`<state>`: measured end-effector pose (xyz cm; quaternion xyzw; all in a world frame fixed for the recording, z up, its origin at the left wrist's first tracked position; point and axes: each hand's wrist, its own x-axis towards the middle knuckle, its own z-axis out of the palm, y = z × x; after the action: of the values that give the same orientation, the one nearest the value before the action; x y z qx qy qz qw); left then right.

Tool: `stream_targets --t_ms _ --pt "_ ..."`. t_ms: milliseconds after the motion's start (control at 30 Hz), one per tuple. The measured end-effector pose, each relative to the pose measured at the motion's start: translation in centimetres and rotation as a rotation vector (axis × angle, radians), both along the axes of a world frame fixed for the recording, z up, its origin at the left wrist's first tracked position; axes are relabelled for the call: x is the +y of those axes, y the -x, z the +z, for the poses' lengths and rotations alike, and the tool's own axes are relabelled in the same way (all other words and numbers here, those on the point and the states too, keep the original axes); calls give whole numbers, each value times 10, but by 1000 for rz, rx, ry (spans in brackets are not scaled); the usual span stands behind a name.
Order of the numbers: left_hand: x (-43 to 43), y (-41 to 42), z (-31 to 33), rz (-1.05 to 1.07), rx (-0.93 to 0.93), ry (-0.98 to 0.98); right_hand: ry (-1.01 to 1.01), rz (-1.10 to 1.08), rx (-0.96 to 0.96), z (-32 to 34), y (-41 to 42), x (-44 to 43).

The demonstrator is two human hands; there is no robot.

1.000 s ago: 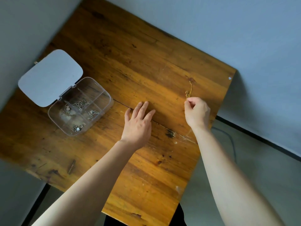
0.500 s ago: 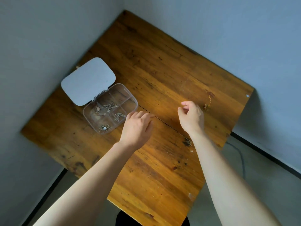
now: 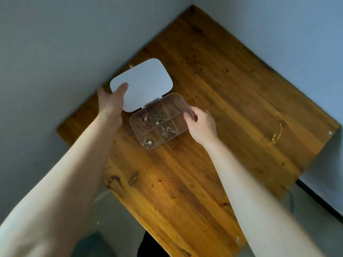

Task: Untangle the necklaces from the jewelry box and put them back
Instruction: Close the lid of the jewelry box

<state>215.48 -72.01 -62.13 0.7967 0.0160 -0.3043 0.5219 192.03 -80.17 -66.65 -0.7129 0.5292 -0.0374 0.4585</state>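
Note:
A clear plastic jewelry box (image 3: 178, 101) with several compartments lies open on the wooden table (image 3: 213, 89). Small silver and gold pieces sit in its near compartments. Its white lid (image 3: 146, 80) is folded back flat to the upper left. My left hand (image 3: 111, 101) grips the lid's left edge, thumb on top. My right hand (image 3: 201, 123) holds the box's right rim with its fingers curled over it. A gold necklace (image 3: 277, 134) lies stretched out alone near the table's right corner, far from both hands.
The table stands in a corner between two pale walls (image 3: 55, 43). Its right and near edges drop to a grey floor (image 3: 315, 201) with a dark baseboard strip.
My right hand has let go of the gold necklace, left it on the table and moved left to the box. My left hand has moved up to the lid.

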Motion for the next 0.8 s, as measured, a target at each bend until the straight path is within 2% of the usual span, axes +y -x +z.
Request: stream_targets --t_ms 67,133,200,267,367,467,633,800 --pt "-4 -14 1 -31 32 -43 -32 -55 -52 0 1 2" --pt "-3 -20 5 -69 -62 -51 -22 -70 -52 0 1 3" --pt "0 -19 16 -85 -229 1 17 -62 -24 0 -1 2" --pt "8 -12 27 -192 -449 24 12 -75 -37 -3 -3 1" --pt "32 7 32 -385 -716 32 -57 -104 -107 -8 -4 1" --pt "59 29 28 -540 -887 15 -191 -194 -231 -12 0 2" --pt "93 59 10 -731 -971 -56 -325 -347 -343 -16 5 6" --pt "99 68 -4 -783 -1009 -131 -345 -367 -357 -13 3 -4"
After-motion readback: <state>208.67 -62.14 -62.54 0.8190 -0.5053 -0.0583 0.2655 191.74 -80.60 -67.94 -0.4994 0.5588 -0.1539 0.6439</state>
